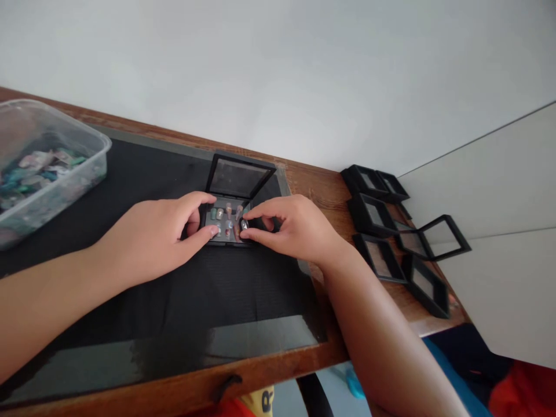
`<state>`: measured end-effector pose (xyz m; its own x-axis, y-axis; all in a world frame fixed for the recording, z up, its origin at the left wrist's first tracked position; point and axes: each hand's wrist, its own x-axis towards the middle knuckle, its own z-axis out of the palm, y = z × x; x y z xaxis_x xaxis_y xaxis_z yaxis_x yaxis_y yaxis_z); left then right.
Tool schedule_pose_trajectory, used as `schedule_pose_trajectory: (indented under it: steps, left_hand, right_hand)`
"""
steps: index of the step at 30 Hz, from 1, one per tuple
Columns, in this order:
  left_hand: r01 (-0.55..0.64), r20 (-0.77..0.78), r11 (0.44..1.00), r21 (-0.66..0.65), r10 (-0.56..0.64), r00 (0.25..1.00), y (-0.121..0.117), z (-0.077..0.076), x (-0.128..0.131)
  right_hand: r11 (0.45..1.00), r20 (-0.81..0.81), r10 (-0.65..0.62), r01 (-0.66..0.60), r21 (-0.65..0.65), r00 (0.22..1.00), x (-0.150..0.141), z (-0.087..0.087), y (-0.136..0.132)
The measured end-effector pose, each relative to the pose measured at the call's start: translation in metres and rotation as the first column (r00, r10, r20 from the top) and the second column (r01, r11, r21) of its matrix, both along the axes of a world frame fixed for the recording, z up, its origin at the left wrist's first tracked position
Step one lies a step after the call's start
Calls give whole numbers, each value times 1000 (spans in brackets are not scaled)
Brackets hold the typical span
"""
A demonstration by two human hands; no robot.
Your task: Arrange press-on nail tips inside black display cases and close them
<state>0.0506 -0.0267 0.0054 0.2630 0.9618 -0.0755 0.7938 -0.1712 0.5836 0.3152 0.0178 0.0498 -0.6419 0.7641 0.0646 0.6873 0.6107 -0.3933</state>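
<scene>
In the head view, a small black display case (230,242) lies on the dark mat with its clear-windowed lid (240,176) tilted up at the back. Several decorated press-on nails (229,224) sit in rows on its grey insert. My left hand (165,231) is closed about the case's left side, thumb at the front corner and index finger at the back. Over the right part of the insert, my right hand (295,226) pinches a shiny silvery press-on nail (244,224) between thumb and index finger. Whether that nail touches the insert I cannot tell.
A clear plastic tub (82,165) with many small colourful pieces stands at the left. Several black display cases (377,214) lie on the wooden desk to the right, one with its lid raised (447,237). A white wall (278,75) rises behind the desk.
</scene>
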Motion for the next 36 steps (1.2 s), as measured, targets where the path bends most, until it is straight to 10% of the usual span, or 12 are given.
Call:
schedule_pose_trajectory:
  steps: [15, 26, 36]
  left_hand:
    - [0, 12, 1000, 1, 0, 1000, 0, 1, 0]
    - [1, 9, 1000, -5, -1, 1000, 2, -1, 1]
    - [6, 15, 1000, 10, -6, 1000, 1, -1, -1]
  right_hand:
    - [987, -185, 95, -69, 147, 978, -3, 1, -5]
    - [807, -474, -47, 314, 501, 879, -9, -15, 0]
    - [910, -408, -59, 217, 354, 911, -6, -35, 8]
